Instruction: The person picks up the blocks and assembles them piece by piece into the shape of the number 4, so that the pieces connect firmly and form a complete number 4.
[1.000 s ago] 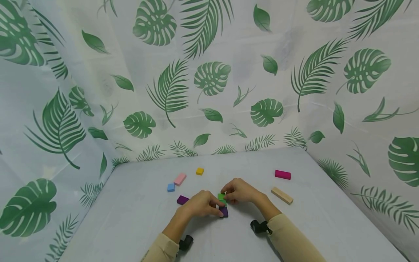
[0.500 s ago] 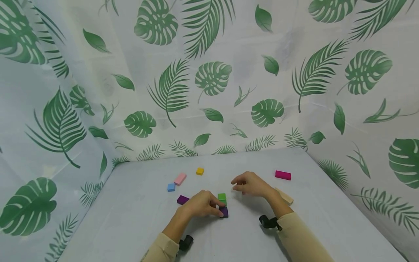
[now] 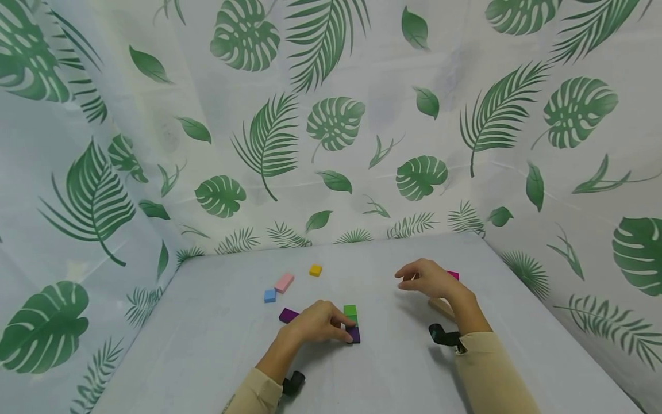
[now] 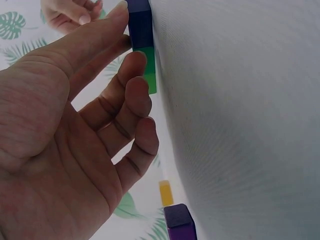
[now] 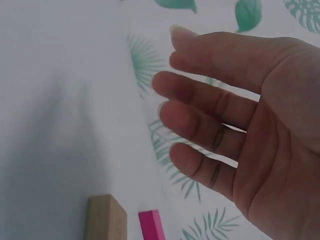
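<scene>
A dark purple block (image 3: 355, 335) lies on the table in line with green block pieces (image 3: 350, 311) at its far end. My left hand (image 3: 319, 322) holds this dark block between thumb and fingers; in the left wrist view the thumb presses on the dark block (image 4: 140, 25). My right hand (image 3: 429, 280) hovers over the table to the right, fingers loosely bent and holding nothing. It is nearest to a plain wooden block (image 3: 441, 309) and a magenta block (image 3: 453, 275), both partly hidden behind the hand and wrist in the head view.
Left of the row lie another purple block (image 3: 288, 315), a light blue block (image 3: 270, 296), a pink block (image 3: 284, 283) and a yellow block (image 3: 315, 270). A leaf-patterned cloth (image 3: 331, 172) hangs around the white table (image 3: 217, 345).
My right hand has let go of the green pieces and moved right, towards the wooden and magenta blocks. My left hand stays on the dark purple block.
</scene>
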